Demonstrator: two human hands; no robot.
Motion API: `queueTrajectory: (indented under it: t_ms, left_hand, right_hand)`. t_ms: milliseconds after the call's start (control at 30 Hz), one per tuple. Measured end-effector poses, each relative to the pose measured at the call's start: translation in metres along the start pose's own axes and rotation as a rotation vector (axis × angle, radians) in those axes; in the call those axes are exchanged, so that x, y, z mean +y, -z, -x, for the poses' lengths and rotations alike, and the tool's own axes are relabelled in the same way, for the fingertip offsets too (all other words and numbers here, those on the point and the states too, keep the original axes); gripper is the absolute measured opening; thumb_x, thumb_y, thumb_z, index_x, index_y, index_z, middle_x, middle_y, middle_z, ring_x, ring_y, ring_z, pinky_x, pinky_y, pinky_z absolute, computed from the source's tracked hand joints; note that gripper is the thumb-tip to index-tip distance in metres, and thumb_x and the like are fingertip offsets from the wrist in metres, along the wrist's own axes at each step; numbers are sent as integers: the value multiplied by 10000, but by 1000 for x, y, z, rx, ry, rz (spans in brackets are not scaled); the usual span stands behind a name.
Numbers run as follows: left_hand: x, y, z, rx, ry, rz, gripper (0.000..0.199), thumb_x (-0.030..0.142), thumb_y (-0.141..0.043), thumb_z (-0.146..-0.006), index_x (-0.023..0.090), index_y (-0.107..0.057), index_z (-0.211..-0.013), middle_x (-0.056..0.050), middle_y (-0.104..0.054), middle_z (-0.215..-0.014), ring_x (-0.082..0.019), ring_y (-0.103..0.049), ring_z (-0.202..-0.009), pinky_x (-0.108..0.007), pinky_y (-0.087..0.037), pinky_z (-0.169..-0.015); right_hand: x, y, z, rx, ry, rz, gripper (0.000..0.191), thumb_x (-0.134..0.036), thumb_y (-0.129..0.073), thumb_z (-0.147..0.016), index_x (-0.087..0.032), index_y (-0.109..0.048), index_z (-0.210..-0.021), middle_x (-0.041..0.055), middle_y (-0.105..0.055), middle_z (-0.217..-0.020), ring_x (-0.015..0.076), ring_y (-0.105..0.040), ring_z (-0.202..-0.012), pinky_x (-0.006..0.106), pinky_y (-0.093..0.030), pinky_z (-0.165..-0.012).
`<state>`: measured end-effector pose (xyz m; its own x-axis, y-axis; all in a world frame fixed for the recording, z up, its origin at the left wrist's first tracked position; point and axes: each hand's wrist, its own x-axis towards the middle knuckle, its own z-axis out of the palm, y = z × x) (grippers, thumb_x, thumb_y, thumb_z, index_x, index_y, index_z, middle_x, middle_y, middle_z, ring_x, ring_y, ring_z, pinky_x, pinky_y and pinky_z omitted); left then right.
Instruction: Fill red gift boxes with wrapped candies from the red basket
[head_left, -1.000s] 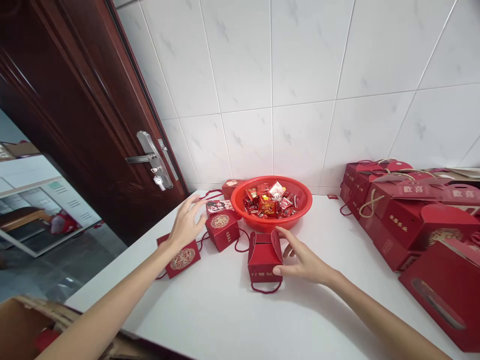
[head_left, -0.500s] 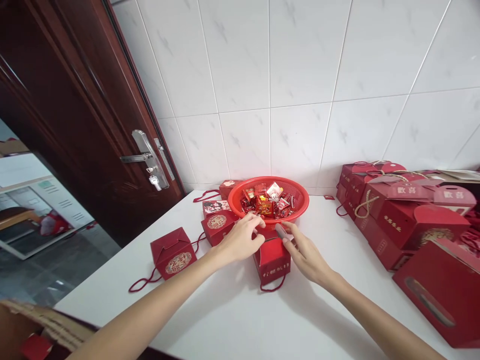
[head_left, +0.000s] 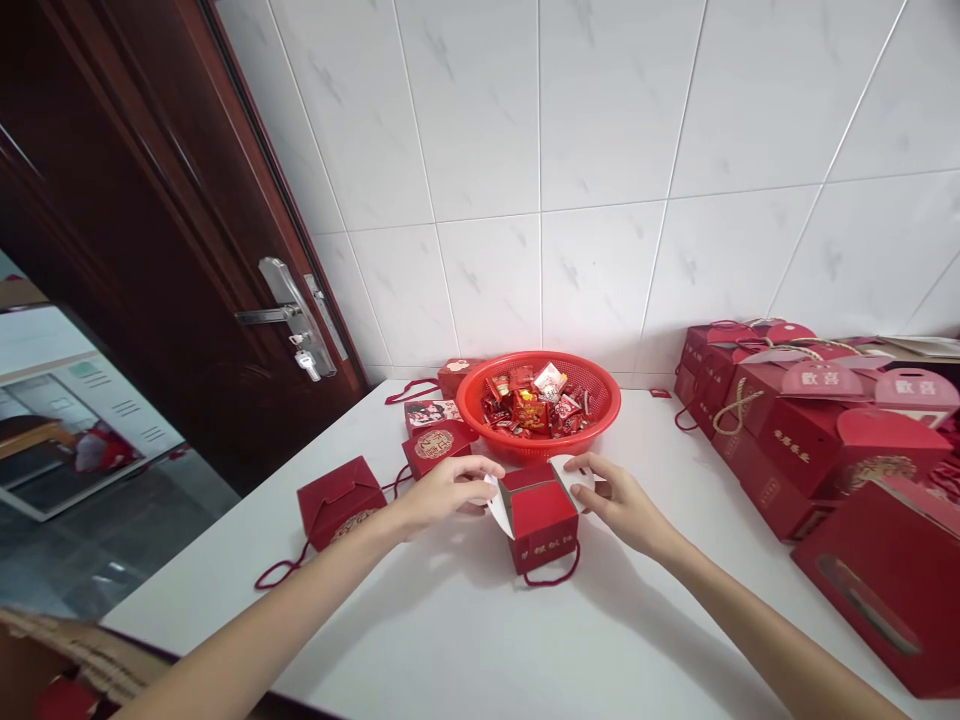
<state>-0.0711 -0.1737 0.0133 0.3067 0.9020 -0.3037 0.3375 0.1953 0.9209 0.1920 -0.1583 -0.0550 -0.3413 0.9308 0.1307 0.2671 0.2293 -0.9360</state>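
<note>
A small red gift box [head_left: 541, 515] with a dark red cord handle stands in front of me, its two white-lined side flaps folded outward. Between finger and thumb, my left hand [head_left: 457, 487] pinches the left flap. On the other side, my right hand [head_left: 611, 495] grips the right flap in the same way. Just behind the box sits a red plastic basket [head_left: 609, 410] holding several wrapped candies [head_left: 536, 400]. To the left, a closed red box [head_left: 341, 500] with a cord lies near more small red boxes [head_left: 435, 447].
Red gift boxes [head_left: 787, 430] with rope handles are stacked at the right, and a larger red box [head_left: 885, 590] stands in front of them. At the lower left is a cardboard carton [head_left: 82, 650]. A dark wooden door [head_left: 187, 200] and tiled wall [head_left: 600, 150] bound the white table [head_left: 450, 640].
My hands have moved apart, the left hand leftward and the right slightly rightward. The box's side flaps are now spread outward, and its top shows more.
</note>
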Motion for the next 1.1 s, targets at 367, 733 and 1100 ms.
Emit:
queueTrajectory:
  t_ms: [367,733,1100]
  left_hand:
    - [-33,0,-11,30,-228,-344,368,125,-650,-639,189,-734,-991,-102,-575,-1283,-280,-578,-1180,-380,-484,-993]
    - [-23,-19,8,16,-481,-838,349,-4,-473,-810,199,-750,-872,-81,-418,-1502,-271,-447,-1384,-382,-367,-1164]
    - [-20,-14,10,15,-264,-447,932,105,-662,-647,260,-387,-1523,-97,-451,-1504,-286,-536,-1246,-374,-491,-1002]
  right_hand:
    - [0,-1,0,8,35,103,271,-416,-538,-874,-220,-604,-1049,56,-640,-1051,183,-622,-797,376,-546,-750]
    - [-10,-16,13,304,588,775,221,-121,-443,-968,-208,-631,-890,53,-714,-869,252,-614,-949,425,-477,-870]
    - [-46,1,19,-107,143,191,367,-540,-492,-965,-250,-703,-1045,35,-737,-1020,226,-671,-940,342,-525,-852]
